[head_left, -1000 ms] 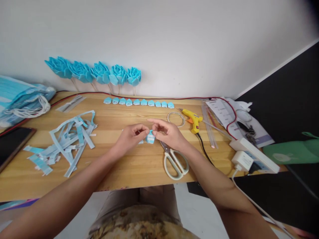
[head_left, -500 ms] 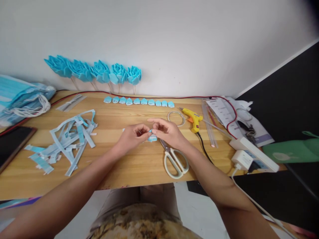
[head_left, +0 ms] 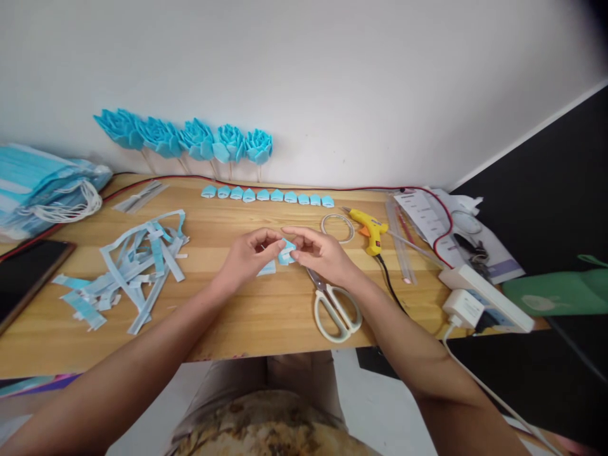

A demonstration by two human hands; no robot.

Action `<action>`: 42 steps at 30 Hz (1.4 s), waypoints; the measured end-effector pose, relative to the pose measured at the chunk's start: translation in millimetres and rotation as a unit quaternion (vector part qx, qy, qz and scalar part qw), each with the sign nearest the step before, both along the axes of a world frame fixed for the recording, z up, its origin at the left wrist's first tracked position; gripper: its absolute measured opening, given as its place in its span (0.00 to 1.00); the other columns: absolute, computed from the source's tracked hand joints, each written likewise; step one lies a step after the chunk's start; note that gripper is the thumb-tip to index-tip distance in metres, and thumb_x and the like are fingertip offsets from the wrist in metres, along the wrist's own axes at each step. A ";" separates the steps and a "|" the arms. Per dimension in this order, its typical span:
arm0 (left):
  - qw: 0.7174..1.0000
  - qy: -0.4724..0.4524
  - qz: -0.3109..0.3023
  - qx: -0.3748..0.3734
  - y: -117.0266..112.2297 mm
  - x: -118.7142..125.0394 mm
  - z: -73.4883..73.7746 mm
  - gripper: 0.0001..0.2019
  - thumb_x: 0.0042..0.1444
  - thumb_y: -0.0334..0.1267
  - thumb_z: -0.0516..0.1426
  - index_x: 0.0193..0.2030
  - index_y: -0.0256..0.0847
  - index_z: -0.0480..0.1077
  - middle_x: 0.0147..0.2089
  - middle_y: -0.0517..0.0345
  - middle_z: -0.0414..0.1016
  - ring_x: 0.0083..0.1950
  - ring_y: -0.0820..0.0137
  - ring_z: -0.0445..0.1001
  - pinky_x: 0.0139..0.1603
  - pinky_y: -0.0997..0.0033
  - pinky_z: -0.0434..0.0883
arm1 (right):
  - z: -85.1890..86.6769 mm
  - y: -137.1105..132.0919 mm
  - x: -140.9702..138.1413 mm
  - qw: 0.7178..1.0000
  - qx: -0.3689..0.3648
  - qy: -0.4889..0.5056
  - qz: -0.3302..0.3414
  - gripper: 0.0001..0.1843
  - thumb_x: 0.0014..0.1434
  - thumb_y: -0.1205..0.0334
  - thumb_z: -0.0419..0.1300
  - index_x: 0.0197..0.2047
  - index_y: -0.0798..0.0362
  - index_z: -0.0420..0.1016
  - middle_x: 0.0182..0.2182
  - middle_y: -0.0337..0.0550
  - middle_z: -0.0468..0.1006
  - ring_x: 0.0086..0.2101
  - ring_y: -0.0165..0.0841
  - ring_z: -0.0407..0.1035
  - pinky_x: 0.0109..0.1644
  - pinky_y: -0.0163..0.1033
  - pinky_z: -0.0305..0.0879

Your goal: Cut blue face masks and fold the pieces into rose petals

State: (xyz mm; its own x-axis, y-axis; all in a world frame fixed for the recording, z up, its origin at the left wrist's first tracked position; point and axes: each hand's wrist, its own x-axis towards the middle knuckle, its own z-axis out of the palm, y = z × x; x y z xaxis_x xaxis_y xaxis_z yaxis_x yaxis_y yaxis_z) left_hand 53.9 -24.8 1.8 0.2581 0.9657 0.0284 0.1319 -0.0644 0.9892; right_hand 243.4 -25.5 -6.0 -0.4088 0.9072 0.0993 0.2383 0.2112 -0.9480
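Over the middle of the wooden desk (head_left: 237, 316), my left hand (head_left: 244, 258) and my right hand (head_left: 323, 253) meet fingertip to fingertip. Both pinch one small light-blue folded piece (head_left: 286, 250). Another small blue piece (head_left: 266, 268) lies flat on the desk just below my left fingers. White-handled scissors (head_left: 335, 307) rest closed beside my right wrist.
A row of several folded blue petals (head_left: 268, 195) lines the back, below blue flowers (head_left: 190, 139) leaning on the wall. Cut blue strips (head_left: 133, 266), face masks (head_left: 42, 190) and a phone (head_left: 26, 272) lie left. Tape ring (head_left: 337, 227), yellow glue gun (head_left: 368, 227), glue sticks (head_left: 399, 244), power strip (head_left: 484, 291) lie right.
The pinched blue piece has been turned and lifted slightly between my fingertips. Both hands stay at the same spot; the view shifted a little.
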 end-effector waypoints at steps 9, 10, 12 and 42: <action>1.000 -0.014 0.018 0.000 1.1 -0.7 -1.5 0.11 0.51 0.44 0.60 0.25 0.37 0.70 0.20 0.66 0.63 0.23 0.78 0.57 0.24 0.75 0.56 | 2.8 -0.2 -2.1 0.999 0.024 -0.008 0.026 0.27 0.54 0.68 0.58 0.59 0.50 0.69 0.30 0.35 0.69 0.30 0.26 0.63 0.36 0.33 0.63; 1.000 -0.008 0.019 0.004 1.3 -0.9 -2.3 0.11 0.51 0.44 0.60 0.26 0.37 0.71 0.20 0.65 0.63 0.23 0.77 0.57 0.24 0.75 0.56 | 1.9 0.3 -1.9 0.999 0.026 -0.003 0.027 0.27 0.54 0.68 0.58 0.59 0.50 0.69 0.30 0.35 0.69 0.30 0.26 0.63 0.37 0.34 0.63; 1.000 0.001 0.019 0.020 1.8 -1.3 -4.9 0.12 0.53 0.44 0.59 0.28 0.37 0.71 0.21 0.65 0.63 0.24 0.77 0.58 0.25 0.76 0.57 | 0.4 1.4 -1.6 0.999 0.026 0.003 0.024 0.27 0.54 0.68 0.58 0.58 0.51 0.70 0.30 0.35 0.69 0.31 0.26 0.64 0.38 0.34 0.64; 0.960 0.170 0.002 0.223 0.4 4.5 -2.0 0.13 0.55 0.39 0.60 0.48 0.42 0.76 0.45 0.51 0.80 0.42 0.64 0.75 0.39 0.67 0.70 | -7.8 8.1 -1.2 0.991 -0.050 0.126 -0.021 0.28 0.56 0.64 0.61 0.60 0.46 0.66 0.35 0.37 0.71 0.33 0.27 0.66 0.32 0.30 0.66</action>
State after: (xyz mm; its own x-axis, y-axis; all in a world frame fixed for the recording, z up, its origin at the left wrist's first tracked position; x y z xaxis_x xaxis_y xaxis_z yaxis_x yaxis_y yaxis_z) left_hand 58.4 -24.4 -0.2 0.3225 0.8781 0.3535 0.4434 -0.4701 0.7632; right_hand 242.2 -17.3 -13.8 -0.3451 0.9330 0.1020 -0.0021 0.1079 -0.9942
